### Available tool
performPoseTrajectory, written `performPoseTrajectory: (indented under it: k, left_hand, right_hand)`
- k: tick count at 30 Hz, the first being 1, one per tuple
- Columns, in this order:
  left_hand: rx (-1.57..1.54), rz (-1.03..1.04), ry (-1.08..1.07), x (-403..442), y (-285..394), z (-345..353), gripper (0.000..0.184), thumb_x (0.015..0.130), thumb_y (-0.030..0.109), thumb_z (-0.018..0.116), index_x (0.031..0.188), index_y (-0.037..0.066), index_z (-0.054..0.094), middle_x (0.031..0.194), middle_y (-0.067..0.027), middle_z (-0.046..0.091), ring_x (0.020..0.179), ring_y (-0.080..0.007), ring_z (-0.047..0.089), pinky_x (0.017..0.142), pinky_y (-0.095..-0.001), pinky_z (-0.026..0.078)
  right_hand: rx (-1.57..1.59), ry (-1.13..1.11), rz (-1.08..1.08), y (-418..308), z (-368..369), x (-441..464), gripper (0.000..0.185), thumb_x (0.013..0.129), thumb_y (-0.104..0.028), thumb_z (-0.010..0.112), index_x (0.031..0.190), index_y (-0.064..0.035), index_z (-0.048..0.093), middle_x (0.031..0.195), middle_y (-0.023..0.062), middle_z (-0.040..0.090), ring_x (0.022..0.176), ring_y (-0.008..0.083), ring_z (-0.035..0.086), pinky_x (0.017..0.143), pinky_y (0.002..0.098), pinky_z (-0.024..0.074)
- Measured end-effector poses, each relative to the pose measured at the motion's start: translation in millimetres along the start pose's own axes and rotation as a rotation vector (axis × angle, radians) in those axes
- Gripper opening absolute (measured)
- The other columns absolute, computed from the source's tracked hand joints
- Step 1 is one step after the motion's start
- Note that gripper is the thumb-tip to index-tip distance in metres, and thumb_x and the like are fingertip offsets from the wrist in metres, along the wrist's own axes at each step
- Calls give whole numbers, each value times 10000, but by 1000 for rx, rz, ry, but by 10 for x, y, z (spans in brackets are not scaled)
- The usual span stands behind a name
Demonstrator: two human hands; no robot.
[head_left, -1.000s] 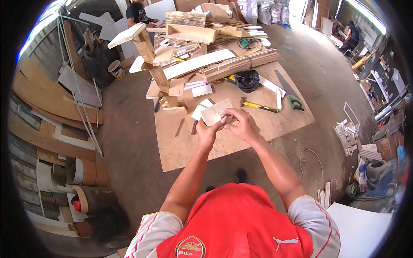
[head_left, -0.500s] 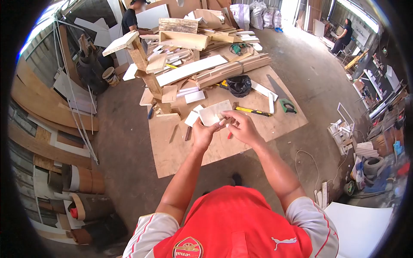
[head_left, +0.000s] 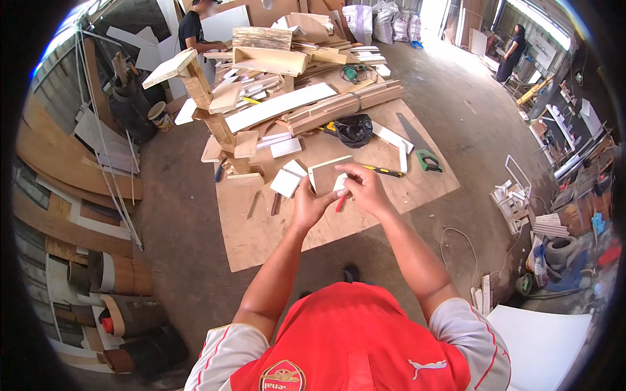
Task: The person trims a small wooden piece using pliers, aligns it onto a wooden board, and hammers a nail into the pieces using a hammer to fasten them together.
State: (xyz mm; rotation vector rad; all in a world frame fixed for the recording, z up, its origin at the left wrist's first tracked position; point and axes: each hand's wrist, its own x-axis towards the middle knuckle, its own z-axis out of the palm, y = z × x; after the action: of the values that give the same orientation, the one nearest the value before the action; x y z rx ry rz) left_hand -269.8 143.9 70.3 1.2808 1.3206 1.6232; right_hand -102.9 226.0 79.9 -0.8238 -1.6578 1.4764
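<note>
Now the small wooden board (head_left: 328, 174) above the plywood sheet (head_left: 244, 235) shows its brown face, left hand (head_left: 309, 206) clamped on its edge, right hand's (head_left: 366, 190) fingers pinched beside it, their hold unclear.

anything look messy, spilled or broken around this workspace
The wood pile looks untidy: boards and offcuts lie at odd angles across the far side of the plywood sheet, with a green power tool among them. The black bag is crumpled. I see no spill or breakage.
</note>
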Motion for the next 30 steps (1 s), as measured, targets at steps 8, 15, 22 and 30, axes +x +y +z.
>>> performPoseTrajectory:
  k: [8, 15, 22, 30]
  left_hand:
    - [-207, -119, 175, 73, -283, 125, 459, 1160, 357, 537, 1333, -63, 604, 1227, -95, 692, 1117, -139, 590, 1021, -329, 479]
    - [-170, -76, 359, 115, -384, 289, 457, 1160, 341, 537, 1347, -76, 544, 1227, -121, 664, 1132, -181, 573, 1024, -332, 455]
    - [-25, -28, 289, 78, -324, 350, 411, 1158, 315, 541, 1325, -60, 535, 1149, -154, 658, 1064, -190, 579, 952, -352, 481]
    - [-75, -7, 242, 84, -336, 315, 369, 1165, 297, 523, 1318, -39, 525, 1146, -145, 647, 1046, -177, 569, 929, -352, 488]
  right_hand:
    - [193, 80, 75, 26, -138, -104, 312, 991, -52, 744, 1285, 39, 689, 903, 66, 713, 703, 103, 689, 628, 269, 606]
    - [-38, 192, 70, -56, -45, -220, 194, 994, -146, 795, 1034, 21, 705, 762, 35, 704, 591, 67, 625, 495, 254, 495]
    - [-438, 354, -67, 77, 152, -255, 369, 973, -327, 820, 883, 8, 692, 630, 101, 680, 483, 166, 653, 484, 353, 487]
    - [-468, 344, -181, 133, 151, -175, 257, 943, -220, 821, 983, -2, 691, 740, 132, 733, 562, 218, 699, 567, 379, 537]
